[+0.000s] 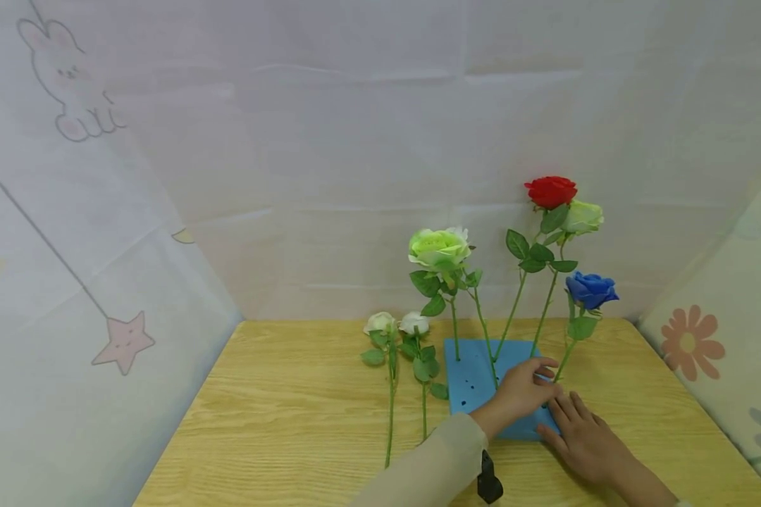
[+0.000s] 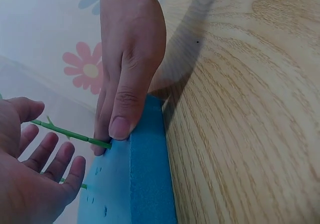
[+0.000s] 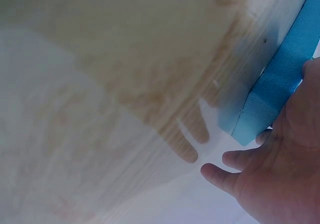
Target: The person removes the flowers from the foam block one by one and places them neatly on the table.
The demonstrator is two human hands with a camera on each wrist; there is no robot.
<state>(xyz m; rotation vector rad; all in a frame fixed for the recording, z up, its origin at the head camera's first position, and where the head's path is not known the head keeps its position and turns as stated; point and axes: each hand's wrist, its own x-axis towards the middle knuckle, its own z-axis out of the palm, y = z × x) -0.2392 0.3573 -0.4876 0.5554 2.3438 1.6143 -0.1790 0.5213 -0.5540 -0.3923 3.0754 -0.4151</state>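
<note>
A blue rose (image 1: 591, 290) stands tilted at the right side of a blue foam block (image 1: 469, 370), its green stem (image 2: 72, 133) set in the top. My left hand (image 1: 521, 389) is over the block beside that stem. The stem passes between its thumb and loosely bent fingers (image 2: 60, 159), which do not close round it. My right hand (image 1: 586, 440) lies flat at the block's near right corner, straight fingers on the edge by the stem's base. In the right wrist view my right hand (image 3: 285, 169) shows its palm side beside the block (image 3: 272, 91).
In the block also stand a red rose (image 1: 550, 191), a pale green rose (image 1: 583, 218) and a large green rose (image 1: 439, 250) with a whitish bloom behind it. Left of the block, a cream rose (image 1: 380, 322) and a white rose (image 1: 414, 323) lie on the wooden table (image 1: 292, 401).
</note>
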